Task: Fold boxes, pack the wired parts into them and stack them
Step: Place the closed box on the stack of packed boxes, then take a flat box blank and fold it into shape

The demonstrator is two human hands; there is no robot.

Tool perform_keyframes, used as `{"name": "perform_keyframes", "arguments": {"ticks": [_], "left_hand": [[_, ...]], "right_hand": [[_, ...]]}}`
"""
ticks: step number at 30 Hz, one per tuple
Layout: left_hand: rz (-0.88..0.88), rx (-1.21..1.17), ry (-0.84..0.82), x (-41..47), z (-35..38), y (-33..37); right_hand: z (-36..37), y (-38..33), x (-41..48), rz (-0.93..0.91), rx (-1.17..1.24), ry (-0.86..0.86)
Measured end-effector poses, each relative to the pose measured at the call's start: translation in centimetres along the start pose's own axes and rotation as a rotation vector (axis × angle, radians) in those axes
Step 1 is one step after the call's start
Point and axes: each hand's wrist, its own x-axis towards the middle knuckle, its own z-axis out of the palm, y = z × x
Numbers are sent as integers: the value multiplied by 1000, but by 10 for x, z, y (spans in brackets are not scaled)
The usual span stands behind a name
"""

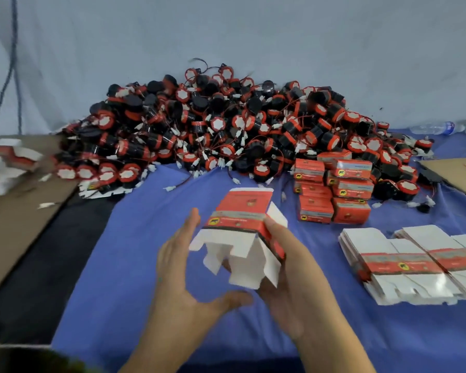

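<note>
My right hand [288,270] grips a half-opened red and white box [242,211] by its right side, holding it above the blue cloth with its white bottom flaps [234,259] hanging open toward me. My left hand [178,267] is beside the box's left edge with straight, spread fingers, thumb out below the flaps; whether it touches the box I cannot tell. A big heap of black and red wired parts [213,125] fills the back of the table. Several closed boxes [334,189] are stacked to the right. Flat unfolded boxes [404,265] lie fanned at right.
Blue cloth [135,238] covers the table's middle. Brown cardboard [19,222] lies at left, with more white and red box blanks [6,162] on it. Another cardboard sheet [457,173] sits at far right. A plastic bottle [436,127] lies by the wall.
</note>
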Motion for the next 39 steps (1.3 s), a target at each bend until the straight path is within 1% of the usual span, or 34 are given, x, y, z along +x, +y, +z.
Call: {"name": "perform_keyframes", "arguments": {"ticks": [3, 5, 7, 8, 9, 10, 11, 12, 13, 15, 17, 19, 22, 24, 27, 30, 33, 36, 39], "left_hand": [[8, -159, -25, 4, -25, -2], [33, -126, -33, 6, -41, -2], [100, -76, -44, 6, -59, -2], [106, -62, -55, 5, -68, -3], [92, -48, -70, 5, -76, -3], [75, -27, -89, 4, -82, -3], [63, 1, -111, 3, -88, -3], [54, 26, -133, 2, -92, -2], [59, 48, -159, 1, -94, -1], [81, 74, -184, -1, -100, 0], [74, 53, -194, -1, -105, 3], [76, 22, -206, -2, -109, 4], [74, 17, -229, -2, -111, 4], [41, 3, -280, -2, -111, 5], [37, -24, -295, -4, -109, 7], [44, -48, -253, -5, -107, 10], [29, -29, -251, -5, -105, 15], [-8, -22, -263, -6, -105, 19], [-46, -3, -310, -10, -105, 21]], "right_hand": [[15, 13, -2, 131, 80, -74], [22, 19, -5, 161, 104, -75], [32, 24, -10, 200, 13, -90], [35, 26, -11, 212, -31, -62], [36, 28, -12, 197, -65, 5], [38, 28, -12, 153, -110, 82], [40, 26, -12, 104, -170, 116], [41, 23, -12, 73, -214, 96], [41, 18, -12, 75, -234, 38], [39, 10, -13, 114, -274, -86], [36, 4, -13, 116, -337, -179], [32, 1, -14, 132, -346, -259], [29, -5, -15, 153, -318, -333], [27, -9, -16, 153, -300, -362], [25, -15, -20, 163, -364, -417], [24, -15, -25, 184, -469, -397], [24, -13, -27, 177, -594, -347], [27, -12, -29, 161, -635, -311], [27, -11, -29, 157, -651, -271]]}}
